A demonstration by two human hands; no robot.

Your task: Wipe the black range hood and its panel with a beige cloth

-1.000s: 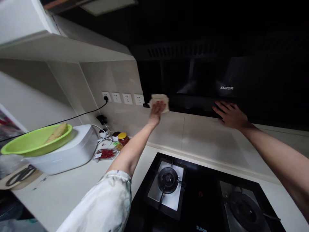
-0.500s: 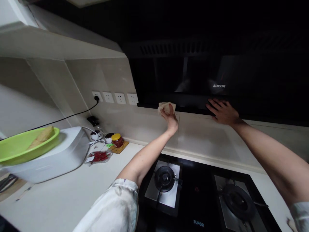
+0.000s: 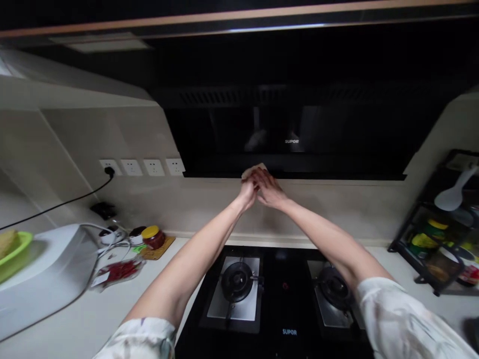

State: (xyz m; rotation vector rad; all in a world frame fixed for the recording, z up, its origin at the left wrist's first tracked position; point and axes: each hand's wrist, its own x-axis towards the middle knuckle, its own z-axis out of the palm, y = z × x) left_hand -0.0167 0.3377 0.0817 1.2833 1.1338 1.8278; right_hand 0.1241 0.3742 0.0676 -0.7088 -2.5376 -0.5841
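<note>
A small beige cloth (image 3: pixel 251 171) is pressed against the front lower edge of the black range hood (image 3: pixel 337 119), left of the hood's middle. My left hand (image 3: pixel 247 192) is closed on the cloth from below, some of its fingers hidden behind the other hand. Right beside it, overlapping, my right hand (image 3: pixel 272 191) has its fingers on the cloth too, bent over it and close together. Both forearms reach up above the black gas stove (image 3: pixel 282 304).
At the left stand a white appliance (image 3: pixel 56 269) bearing a green basin (image 3: pixel 18 255), a jar with a yellow lid (image 3: pixel 152 238) and a bag of red chillies (image 3: pixel 121 270). Wall sockets (image 3: pixel 153 167) line the backsplash. A black rack (image 3: pixel 415 239) with a white ladle (image 3: pixel 451 197) stands right.
My right hand has moved left along the hood's edge to meet my left hand at the cloth. The view has swung right, bringing the rack into sight.
</note>
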